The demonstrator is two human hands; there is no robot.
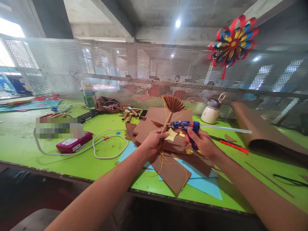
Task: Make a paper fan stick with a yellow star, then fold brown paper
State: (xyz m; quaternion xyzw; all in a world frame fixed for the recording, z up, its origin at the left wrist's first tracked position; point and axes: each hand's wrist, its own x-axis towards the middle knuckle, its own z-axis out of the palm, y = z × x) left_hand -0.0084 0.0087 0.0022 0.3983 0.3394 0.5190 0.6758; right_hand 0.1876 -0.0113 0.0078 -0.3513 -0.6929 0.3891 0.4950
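Observation:
My left hand is closed round the lower end of a brown paper tube with a pleated paper fan spread at its top. Yellow string hangs below those fingers. In my right hand is a blue hot glue gun, its nozzle close to the tube; a long clear glue stick sticks out of its back. Pale yellow paper stars show between the hands. Beneath lie brown paper sheets and light blue paper.
On the green table stand a purple power strip with a white cord, a cream bottle and a green jar. Rolled brown paper and a red-handled tool lie right. Behind is a perforated metal screen.

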